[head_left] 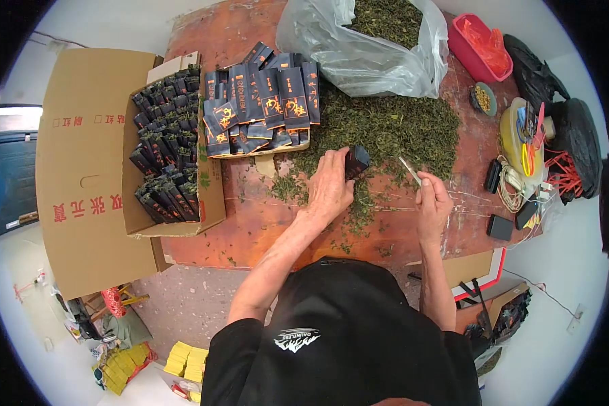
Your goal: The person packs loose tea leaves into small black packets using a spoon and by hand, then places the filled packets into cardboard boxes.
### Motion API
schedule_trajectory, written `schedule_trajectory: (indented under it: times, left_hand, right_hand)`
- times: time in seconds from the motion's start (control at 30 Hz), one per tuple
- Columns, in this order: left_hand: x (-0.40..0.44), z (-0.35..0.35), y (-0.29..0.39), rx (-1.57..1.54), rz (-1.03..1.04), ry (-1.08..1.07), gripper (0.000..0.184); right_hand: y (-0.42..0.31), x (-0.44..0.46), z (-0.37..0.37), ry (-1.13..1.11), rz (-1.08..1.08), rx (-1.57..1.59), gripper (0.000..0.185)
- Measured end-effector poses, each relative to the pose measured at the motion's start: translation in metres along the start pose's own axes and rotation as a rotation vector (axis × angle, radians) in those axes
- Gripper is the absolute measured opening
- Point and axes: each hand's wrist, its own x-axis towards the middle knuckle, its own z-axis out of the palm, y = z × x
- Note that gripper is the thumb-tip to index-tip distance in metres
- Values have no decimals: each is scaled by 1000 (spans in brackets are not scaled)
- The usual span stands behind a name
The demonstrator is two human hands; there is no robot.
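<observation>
My left hand [329,181] is closed around a small black tea pouch [358,161] at the near edge of the loose tea-leaf heap [413,128]. To its right, my right hand [432,203] pinches a thin, pale, flat tool [409,168], whose tip points toward the leaves; its exact kind is unclear. Flat black tea pouches with orange lettering [272,105] are piled in a shallow box beyond my left hand. Farther left, a cardboard carton [213,203] holds rows of upright black pouches [162,108] with leaves showing at their tops.
A clear plastic bag of leaves [386,71] lies at the back. On the right are a pink basket [463,51], a small bowl of yellow bits [482,98], scissors [526,145], cord [511,189] and black boxes [500,227]. Leaf scraps litter the red table [271,233].
</observation>
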Motion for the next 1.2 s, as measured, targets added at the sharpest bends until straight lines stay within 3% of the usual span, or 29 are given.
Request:
schedule_trajectory:
  times: [0.6, 0.83, 1.2]
  left_hand:
    - [7, 4, 2, 53, -13, -34, 74]
    - [8, 4, 3, 76, 2, -49, 76]
    - [9, 5, 1, 82, 9, -52, 77]
  right_hand:
    - [-57, -13, 4, -99, -209, -361, 17]
    - [-60, -11, 9, -93, -484, -555, 15]
    - [-65, -9, 9, -187, -808, -730, 28]
